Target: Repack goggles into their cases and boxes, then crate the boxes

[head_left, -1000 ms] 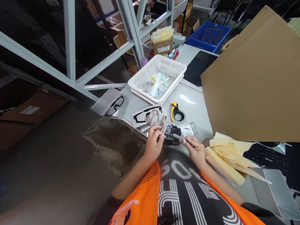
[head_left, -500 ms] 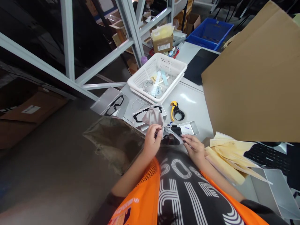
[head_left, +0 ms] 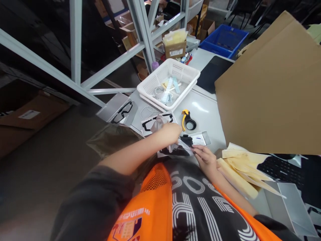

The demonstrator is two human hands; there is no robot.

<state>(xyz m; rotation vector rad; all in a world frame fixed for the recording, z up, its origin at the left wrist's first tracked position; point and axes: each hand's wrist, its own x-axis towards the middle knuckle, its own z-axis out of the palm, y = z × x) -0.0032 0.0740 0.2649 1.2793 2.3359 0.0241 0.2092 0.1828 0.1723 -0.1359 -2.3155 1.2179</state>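
Observation:
My left hand (head_left: pixel 172 132) reaches across a soft grey cloth pouch (head_left: pixel 157 124). Its fingers curl downward, and whatever they hold is hidden under the hand. My right hand (head_left: pixel 205 157) pinches the right end of the grey cloth, close to its thumb and fingertips. Between the hands lie a black item (head_left: pixel 186 139), whose kind I cannot make out, and an open grey-white box (head_left: pixel 206 137). Beneath the pouch is a flat box printed with black goggles (head_left: pixel 168 117). A picture of dark lenses (head_left: pixel 173 151) shows at the table's front edge.
A white perforated basket (head_left: pixel 147 96) holds tape and paper strips. Beside it lies a yellow-and-black tape dispenser (head_left: pixel 188 120). Another goggles box (head_left: pixel 115 107) sits left. Cardboard (head_left: pixel 268 90) rises at right above yellow envelopes (head_left: pixel 240 170) and a keyboard (head_left: pixel 281 172). Grey shelving (head_left: pixel 76 43) stands left.
My left hand has swung right and forward over the pouch, its forearm now crossing the table edge. My right hand has stayed nearly in place, still pinching.

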